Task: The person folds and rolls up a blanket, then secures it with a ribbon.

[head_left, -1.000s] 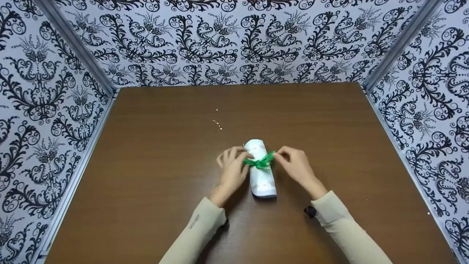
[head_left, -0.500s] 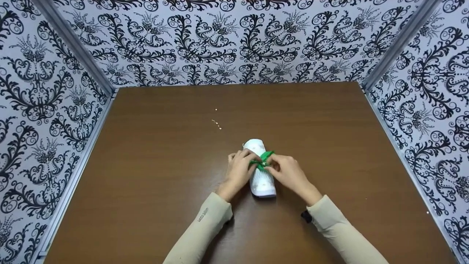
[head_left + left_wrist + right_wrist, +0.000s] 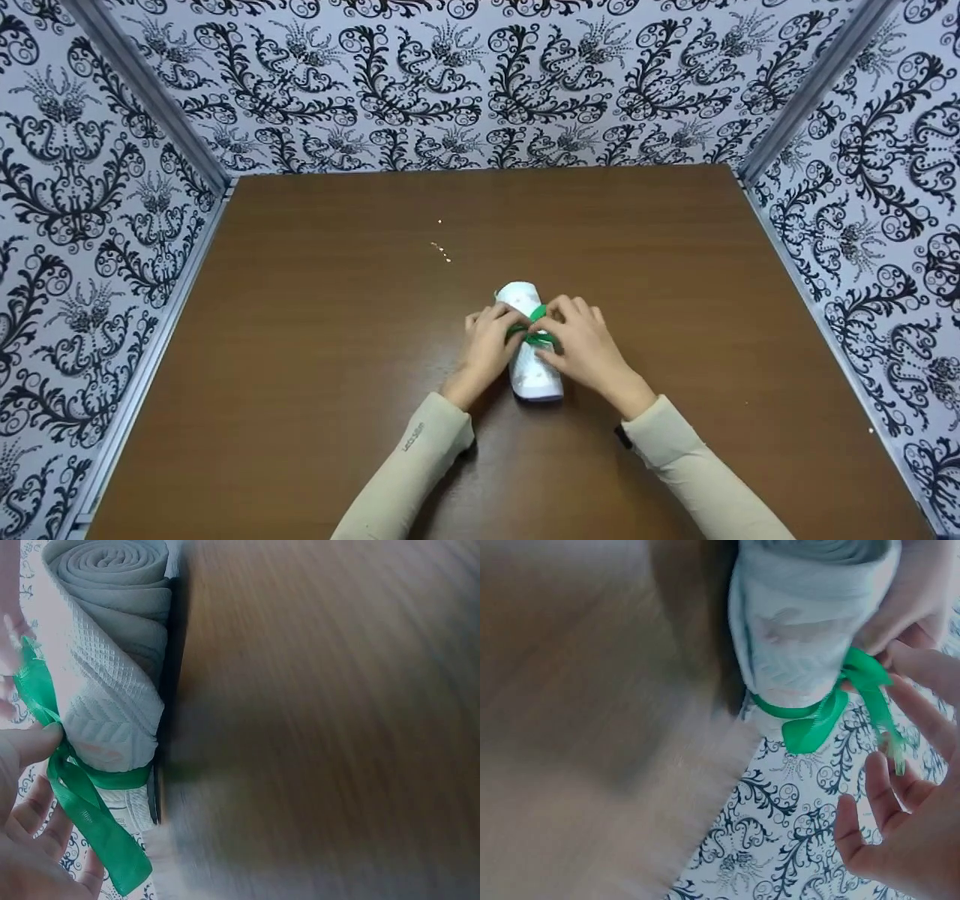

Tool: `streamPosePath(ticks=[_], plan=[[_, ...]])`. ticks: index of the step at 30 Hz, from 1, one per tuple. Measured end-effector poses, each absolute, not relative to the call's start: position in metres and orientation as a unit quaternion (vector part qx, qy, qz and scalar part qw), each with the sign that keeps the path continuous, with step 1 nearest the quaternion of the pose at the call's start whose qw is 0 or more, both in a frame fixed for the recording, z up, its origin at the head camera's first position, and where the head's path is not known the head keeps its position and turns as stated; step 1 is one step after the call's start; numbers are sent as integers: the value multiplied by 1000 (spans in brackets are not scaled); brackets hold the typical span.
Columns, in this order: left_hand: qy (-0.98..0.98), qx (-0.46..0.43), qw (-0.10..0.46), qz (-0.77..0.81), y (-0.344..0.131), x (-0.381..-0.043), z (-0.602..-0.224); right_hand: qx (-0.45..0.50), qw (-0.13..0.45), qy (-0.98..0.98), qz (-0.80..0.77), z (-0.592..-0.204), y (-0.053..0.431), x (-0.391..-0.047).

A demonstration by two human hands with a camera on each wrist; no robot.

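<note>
A rolled white textured towel [image 3: 535,377] lies lengthwise on the brown table, its spiral end visible in the left wrist view. Round its middle runs a green ribbon [image 3: 97,829], knotted on top with loops and loose ends. My left hand [image 3: 486,346] is at the knot from the left, thumb pressed to the ribbon and the other fingers spread behind it. From the right, my right hand [image 3: 589,349] pinches the ribbon [image 3: 866,679] near the knot between thumb and forefinger, its other fingers loosely bent. The hands partly cover the bow in the head view.
The brown table [image 3: 322,300] stretches around the towel. Small light specks [image 3: 442,251] lie on it behind the left hand. Black-and-white patterned walls [image 3: 480,82] with grey metal posts enclose the back and both sides.
My right hand has come in from the ribbon's right end to the knot, then over it to the left. The left hand has shifted slightly right, onto the knot. The towel has stayed put.
</note>
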State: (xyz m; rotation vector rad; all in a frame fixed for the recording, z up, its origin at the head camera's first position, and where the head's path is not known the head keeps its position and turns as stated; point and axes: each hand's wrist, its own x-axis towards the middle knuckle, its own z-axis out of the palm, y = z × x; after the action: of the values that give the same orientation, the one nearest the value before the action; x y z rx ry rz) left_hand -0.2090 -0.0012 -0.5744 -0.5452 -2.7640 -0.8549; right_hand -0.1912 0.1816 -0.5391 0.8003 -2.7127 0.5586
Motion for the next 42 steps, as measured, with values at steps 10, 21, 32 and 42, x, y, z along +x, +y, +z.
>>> streamPosePath(ticks=[10,21,32,42], plan=[[-926,-187,100,-312,-1,-209,-575,271,109,-940,175,-536,182,-185],[-912,-189,102,-348,-10,-211,-576,246,-99,-919,291,-513,206,-182],[-886,-57,-46,-458,-29,-211,-567,30,-135,-891,431,-531,209,-228],[-781,3,-107,-615,-31,-216,-570,-39,-189,-833,518,-543,195,-247]])
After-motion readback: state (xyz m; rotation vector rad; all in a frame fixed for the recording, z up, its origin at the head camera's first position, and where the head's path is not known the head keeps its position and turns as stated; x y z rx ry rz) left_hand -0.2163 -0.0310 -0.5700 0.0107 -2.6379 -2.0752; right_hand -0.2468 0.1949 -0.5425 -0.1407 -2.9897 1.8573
